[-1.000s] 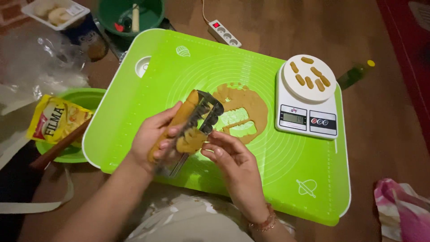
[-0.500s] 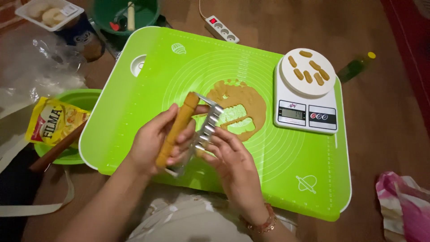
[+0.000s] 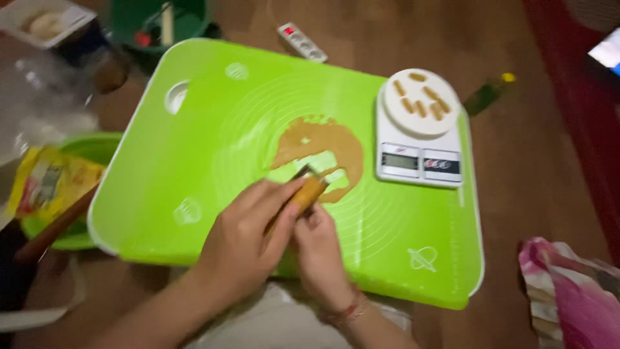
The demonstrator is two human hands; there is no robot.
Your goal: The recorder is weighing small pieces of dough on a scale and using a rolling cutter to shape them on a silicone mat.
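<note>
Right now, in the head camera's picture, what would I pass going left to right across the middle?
Yellow packet → green mat → left hand → wooden-handled cutter → rolled dough → white kitchen scale → pink cloth.

A white kitchen scale [image 3: 418,132] sits at the right of the green mat [image 3: 194,148], small dough pieces [image 3: 421,100] on its round top. Beyond the mat lie a white power strip [image 3: 302,42] and a green bucket [image 3: 158,22]. At left, a yellow packet [image 3: 48,184] rests on a green bowl [image 3: 97,147], beside what looks like a wooden handle [image 3: 55,226]. Pink cloth [image 3: 568,294] lies lower right.
</note>
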